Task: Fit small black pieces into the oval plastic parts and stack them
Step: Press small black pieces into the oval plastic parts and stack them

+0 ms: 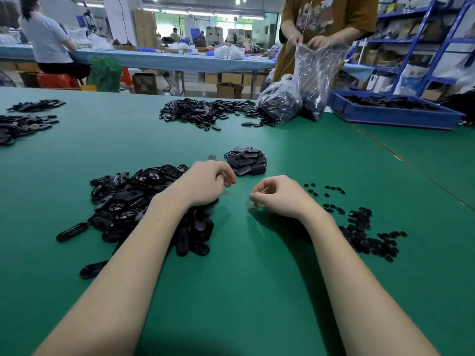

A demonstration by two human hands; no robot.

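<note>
Green felt table (pixel 257 291), both hands loosely curled, empty: left hand (pixel 205 183) over glossy black oval plastic parts (pixel 123 201), right hand (pixel 280 196) beside small black pieces (pixel 359 227); risk: mis-seated insert, toppled finished stack (pixel 246 160).

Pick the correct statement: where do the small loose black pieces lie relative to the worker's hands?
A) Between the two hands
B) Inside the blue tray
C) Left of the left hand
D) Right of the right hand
D: the small black pieces lie scattered on the green table to the right of the right hand.
</note>
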